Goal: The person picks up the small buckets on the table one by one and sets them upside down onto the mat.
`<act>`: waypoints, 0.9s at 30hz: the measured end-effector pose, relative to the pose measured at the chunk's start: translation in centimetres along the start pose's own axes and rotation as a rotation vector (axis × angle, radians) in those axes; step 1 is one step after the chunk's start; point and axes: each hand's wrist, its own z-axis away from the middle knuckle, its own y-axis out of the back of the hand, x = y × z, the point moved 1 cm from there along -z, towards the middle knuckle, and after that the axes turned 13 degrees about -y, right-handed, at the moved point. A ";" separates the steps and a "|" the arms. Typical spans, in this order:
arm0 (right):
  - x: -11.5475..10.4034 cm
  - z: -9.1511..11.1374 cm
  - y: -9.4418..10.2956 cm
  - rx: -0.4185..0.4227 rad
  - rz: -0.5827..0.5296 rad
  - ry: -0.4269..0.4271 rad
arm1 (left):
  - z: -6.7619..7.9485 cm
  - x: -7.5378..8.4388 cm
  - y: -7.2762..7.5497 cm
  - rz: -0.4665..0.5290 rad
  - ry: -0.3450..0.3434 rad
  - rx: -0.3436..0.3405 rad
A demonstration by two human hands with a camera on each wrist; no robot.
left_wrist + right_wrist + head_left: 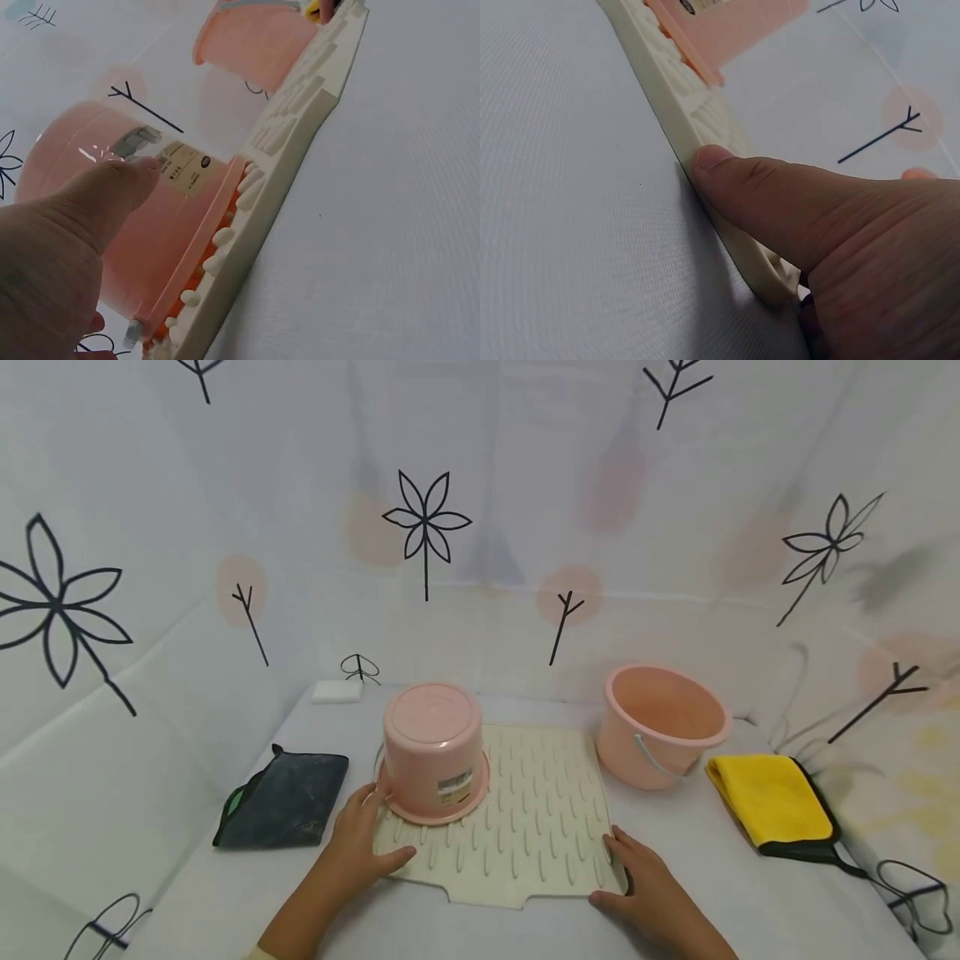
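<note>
A cream draining board (536,810) with raised ridges lies on the white table. Upside down on its left part stands a pink bucket (431,752), with a label (184,166) on its side. My left hand (363,847) is at the board's left edge, its fingers beside the bucket's rim and its thumb stretched out over the board's front. In the left wrist view that thumb overlaps the bucket's wall. My right hand (647,889) grips the board's front right corner. Its thumb (727,176) presses on the front edge, while the other fingers lie along the right side, mostly hidden in the right wrist view.
A second pink bucket (637,752) stands upright behind the board's right side, its handle hanging down. To the right lies a yellow cloth item with black trim (776,802), to the left a dark folded pouch (288,797). A small white block (337,692) sits at the back left.
</note>
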 end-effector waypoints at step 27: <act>0.1 0.0 -0.1 -0.016 -0.001 -0.016 | 0.9 -2.5 -1.7 -0.149 0.008 -0.126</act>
